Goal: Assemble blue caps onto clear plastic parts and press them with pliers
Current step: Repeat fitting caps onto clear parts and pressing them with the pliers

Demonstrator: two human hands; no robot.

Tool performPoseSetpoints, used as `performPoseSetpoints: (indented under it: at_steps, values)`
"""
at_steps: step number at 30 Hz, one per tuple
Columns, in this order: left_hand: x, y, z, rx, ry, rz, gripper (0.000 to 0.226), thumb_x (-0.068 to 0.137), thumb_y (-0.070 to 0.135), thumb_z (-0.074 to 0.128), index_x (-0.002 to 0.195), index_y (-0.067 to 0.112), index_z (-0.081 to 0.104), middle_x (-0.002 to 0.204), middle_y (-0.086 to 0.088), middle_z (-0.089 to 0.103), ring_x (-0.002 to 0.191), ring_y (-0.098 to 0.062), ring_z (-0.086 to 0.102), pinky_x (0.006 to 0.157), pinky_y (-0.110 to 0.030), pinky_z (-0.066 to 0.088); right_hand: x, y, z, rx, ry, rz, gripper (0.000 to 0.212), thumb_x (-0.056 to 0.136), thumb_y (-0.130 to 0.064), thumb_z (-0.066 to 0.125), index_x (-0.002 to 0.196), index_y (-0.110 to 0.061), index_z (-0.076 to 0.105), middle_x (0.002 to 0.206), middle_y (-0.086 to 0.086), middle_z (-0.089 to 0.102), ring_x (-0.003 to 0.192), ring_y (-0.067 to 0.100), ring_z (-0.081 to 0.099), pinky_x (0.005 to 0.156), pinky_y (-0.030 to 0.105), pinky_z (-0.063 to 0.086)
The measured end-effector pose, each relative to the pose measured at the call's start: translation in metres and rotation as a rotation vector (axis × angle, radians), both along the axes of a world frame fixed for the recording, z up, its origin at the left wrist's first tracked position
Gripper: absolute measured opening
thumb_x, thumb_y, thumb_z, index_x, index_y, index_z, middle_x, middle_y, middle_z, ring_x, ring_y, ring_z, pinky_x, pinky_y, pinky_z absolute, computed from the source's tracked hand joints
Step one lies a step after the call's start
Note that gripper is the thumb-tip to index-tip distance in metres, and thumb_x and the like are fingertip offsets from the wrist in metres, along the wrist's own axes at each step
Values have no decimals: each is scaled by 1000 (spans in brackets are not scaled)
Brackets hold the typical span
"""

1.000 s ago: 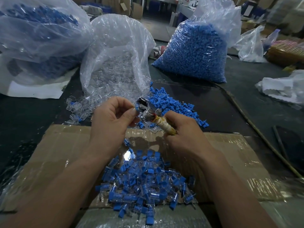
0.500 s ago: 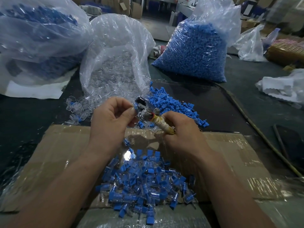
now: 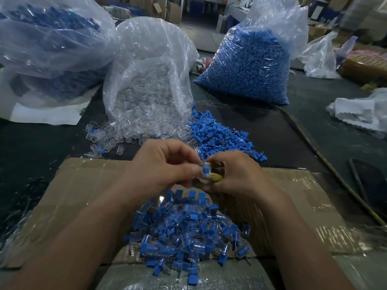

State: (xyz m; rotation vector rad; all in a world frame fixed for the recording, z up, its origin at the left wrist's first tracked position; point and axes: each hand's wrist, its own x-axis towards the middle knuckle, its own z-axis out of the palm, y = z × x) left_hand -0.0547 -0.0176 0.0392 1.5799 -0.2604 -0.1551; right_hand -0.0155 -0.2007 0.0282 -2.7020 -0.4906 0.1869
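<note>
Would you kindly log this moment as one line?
left hand: pinches capped part | right hand: grips pliers | assembled pile: on cardboard

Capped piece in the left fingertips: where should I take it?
Probably its clear top end, from above: the capped piece stands roughly upright, the left hand pinches it from the left, and the right hand with the pliers crowds its lower right.

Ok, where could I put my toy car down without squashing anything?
The cardboard is bare left of the finished pile and right of the right hand. The dark table is bare between the loose blue caps and the cable. Crowded: the cardboard's middle and in front of the clear-parts bag.
</note>
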Motion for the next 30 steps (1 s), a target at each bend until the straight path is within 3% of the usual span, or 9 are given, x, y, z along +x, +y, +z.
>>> performPoseSetpoints:
  at_steps: [7, 11, 14, 17, 19, 21, 23, 25, 30]
  values:
    - [-2, -1, -3, 191, -38, -358, 8, 67, 16, 75, 74, 19, 74, 67, 3, 69, 61, -7, 60, 59, -16, 47, 2, 1, 1, -61, 30, 13, 52, 61, -47, 77, 106, -27, 60, 100, -8, 60, 94, 11, 52, 82, 34, 45]
    - [-3, 0, -2, 221, -19, -419, 10, 68, 29, 77, 75, 23, 75, 68, -2, 69, 59, -15, 55, 55, -23, 43, 3, -2, -1, -71, 67, 19, 59, 62, -50, 76, 113, -30, 55, 106, -9, 54, 99, 10, 45, 83, 30, 39]
    - [-1, 3, -1, 114, 34, -245, 14, 64, 27, 70, 75, 18, 73, 65, 1, 68, 52, -5, 55, 50, -14, 44, 4, -4, -2, -59, 106, 26, 57, 62, -48, 76, 112, -31, 54, 103, -10, 52, 98, 10, 44, 80, 29, 38]
    - [11, 6, -11, 10, 112, 240, 9, 73, 13, 67, 73, 21, 72, 68, 5, 67, 59, -5, 62, 54, -21, 51, 2, -6, -2, -18, 135, 19, 64, 63, -49, 76, 118, -30, 52, 99, -14, 46, 97, 8, 43, 79, 27, 36]
    - [23, 13, -19, 177, 20, 512, 22, 81, 4, 62, 85, 24, 70, 77, 7, 67, 71, -3, 62, 62, -17, 48, 2, -6, -2, 8, 146, -2, 66, 65, -50, 75, 123, -29, 50, 102, -15, 44, 99, 7, 43, 83, 28, 37]
    - [32, 22, -24, 417, -93, 623, 31, 86, 1, 58, 108, 21, 64, 94, 9, 64, 78, -2, 56, 64, -7, 40, 3, -6, -1, -9, 139, 1, 66, 67, -51, 73, 124, -29, 50, 107, -12, 46, 103, 9, 43, 88, 30, 38]
    - [41, 31, -32, 619, -160, 624, 38, 88, 3, 56, 122, 17, 58, 111, -1, 60, 89, -8, 52, 77, -13, 38, 2, -5, 0, -26, 141, 12, 66, 68, -52, 72, 126, -29, 50, 111, -9, 48, 105, 11, 43, 92, 33, 39]
    - [46, 34, -41, 763, -160, 549, 42, 89, 6, 54, 129, 19, 52, 123, -9, 52, 102, -17, 50, 91, -30, 38, 2, -6, 0, -26, 146, 16, 66, 69, -51, 72, 127, -29, 49, 111, -8, 48, 105, 11, 43, 92, 34, 39]
    - [51, 36, -53, 972, -107, 419, 42, 90, 15, 55, 131, 19, 50, 121, -10, 48, 112, -26, 46, 94, -36, 36, 3, -8, 1, -35, 156, 27, 60, 69, -50, 72, 122, -30, 50, 100, -13, 43, 98, 9, 41, 83, 29, 37]
